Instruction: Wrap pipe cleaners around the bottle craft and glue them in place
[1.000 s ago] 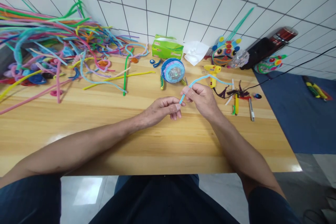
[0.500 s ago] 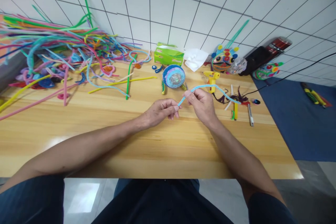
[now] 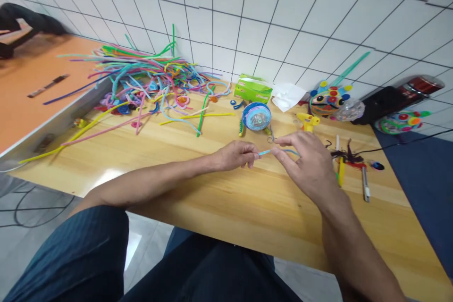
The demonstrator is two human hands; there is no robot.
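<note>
A light blue pipe cleaner (image 3: 264, 152) runs between my two hands above the table. My left hand (image 3: 238, 155) is closed, pinching one end of it between thumb and fingertips. My right hand (image 3: 309, 163) holds the strand at the thumb; the index finger is stretched out a little above the thumb, and more of the strand shows in the gap behind. The palm hides the far end. Just beyond the right fingertips stand a round coiled blue and purple piece (image 3: 257, 117) and small metal scissors (image 3: 271, 138).
A heap of coloured pipe cleaners (image 3: 148, 73) covers the left back. A green tissue box (image 3: 252, 88), yellow glue gun (image 3: 307, 121), decorated masks (image 3: 331, 100) and a red-black flask (image 3: 406, 94) line the back. A utility knife (image 3: 365, 184) lies at the right.
The view has swung left. My right thumb and index finger have moved apart and the hand covers more of the pipe cleaner. My left hand keeps its pinch.
</note>
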